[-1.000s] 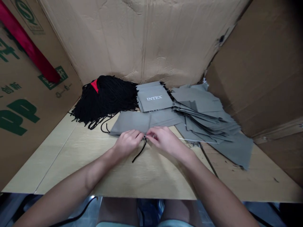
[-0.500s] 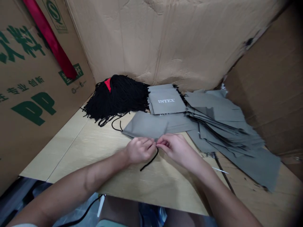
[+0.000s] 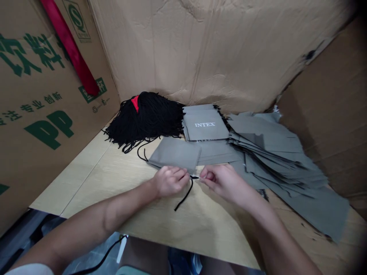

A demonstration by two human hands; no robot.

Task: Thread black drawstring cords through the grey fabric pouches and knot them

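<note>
My left hand (image 3: 172,181) is closed on the near corner of a grey fabric piece (image 3: 174,152) lying on the table. From its fingertips a black cord (image 3: 184,198) hangs toward me, its loose end on the tabletop. My right hand (image 3: 222,180) pinches the tip of a thin, light-coloured tool (image 3: 198,177) just right of the left fingertips. A short black loop of cord shows between the two hands. Another bit of cord curls out at the fabric's left corner.
Behind lies a big bundle of black cords (image 3: 149,118) with a red tie. Beside it are a stack of grey INTEX pouches (image 3: 207,131) and a spread pile of grey fabric (image 3: 275,152). Cardboard walls (image 3: 172,49) enclose the pale wooden table (image 3: 114,179).
My right hand has moved a little right, away from my left, drawing the thin tool and black cord into view between them. The whole view has shifted slightly.
</note>
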